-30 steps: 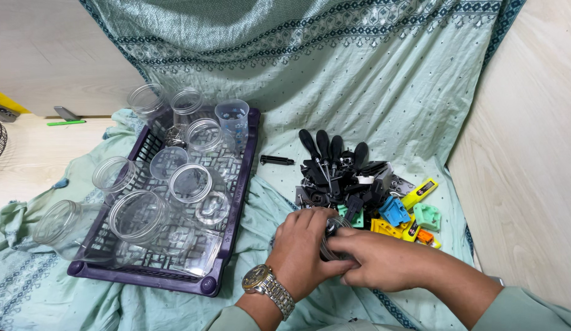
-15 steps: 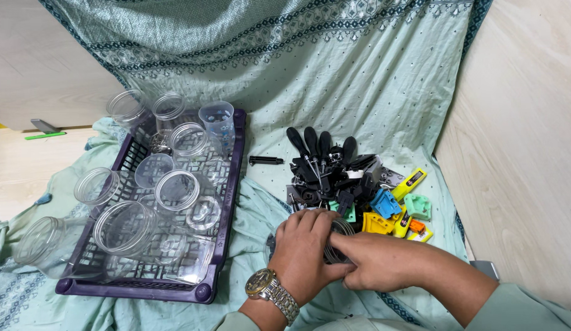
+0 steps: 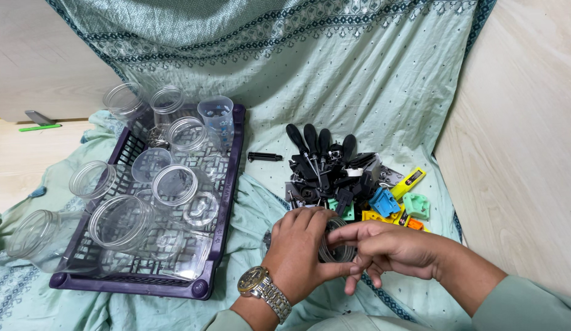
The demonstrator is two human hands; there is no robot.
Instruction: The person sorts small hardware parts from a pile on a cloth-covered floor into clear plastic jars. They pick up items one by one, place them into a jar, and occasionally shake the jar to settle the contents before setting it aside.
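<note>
My left hand (image 3: 301, 248) and my right hand (image 3: 383, 245) are together low in the middle of the view, both gripping a small clear round jar (image 3: 336, 244) between them. The left hand wraps it from the left, with a metal watch (image 3: 264, 291) on its wrist. The right hand's fingers pinch its rim from the right. Most of the jar is hidden by the fingers. Just beyond the hands lies a pile of black-handled screwdrivers (image 3: 316, 147) and small coloured plastic parts (image 3: 390, 202).
A purple plastic crate (image 3: 227, 184) at the left holds several clear jars and cups; two more jars lie against its left side. A black bit (image 3: 264, 157) rests on the pale green patterned cloth (image 3: 359, 73). A wooden panel (image 3: 518, 135) stands at the right.
The view has shifted slightly, so the crate and the pile sit a little differently in frame. Both hands stay clasped on the jar, with the fingers slightly re-placed around it.
</note>
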